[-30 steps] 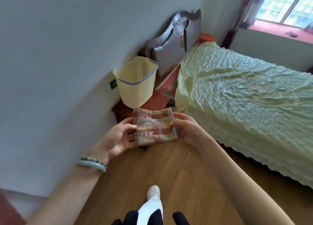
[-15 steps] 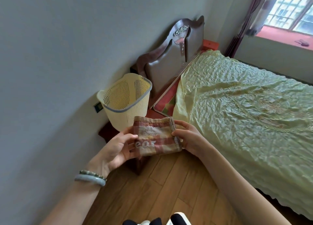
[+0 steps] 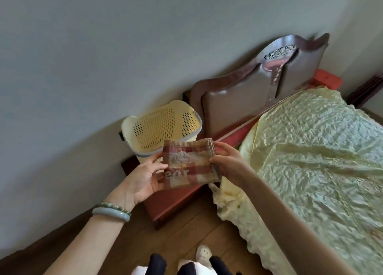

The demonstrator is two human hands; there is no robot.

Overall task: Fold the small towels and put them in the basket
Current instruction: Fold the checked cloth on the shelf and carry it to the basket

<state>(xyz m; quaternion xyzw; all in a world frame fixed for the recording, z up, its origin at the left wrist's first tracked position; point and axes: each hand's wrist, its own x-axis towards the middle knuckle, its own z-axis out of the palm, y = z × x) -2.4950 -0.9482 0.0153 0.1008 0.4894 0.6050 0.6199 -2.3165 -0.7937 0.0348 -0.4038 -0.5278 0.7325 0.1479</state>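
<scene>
Reds, creams, pale greens.
The red-and-cream checked cloth towel (image 3: 189, 165) carries whitish lettering; pale yellow perforated plastic basket (image 3: 159, 125), grey-blue rim band; pale green crinkled bedspread (image 3: 310, 150).

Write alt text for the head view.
A left hand and a right hand hold a folded checked towel in front of a cream perforated basket on a red bedside table. A bed with a pale green cover lies to the right.

The towel (image 3: 189, 168) is soft, matt woven cloth, slightly fuzzy. The basket (image 3: 154, 127) is perforated plastic with a faint sheen. The headboard (image 3: 234, 109) is glossy, leather-like padding in polished wood. The bedspread (image 3: 310, 160) is crinkled, satiny cloth. The floor (image 3: 186, 239) is smooth wood planks.
</scene>
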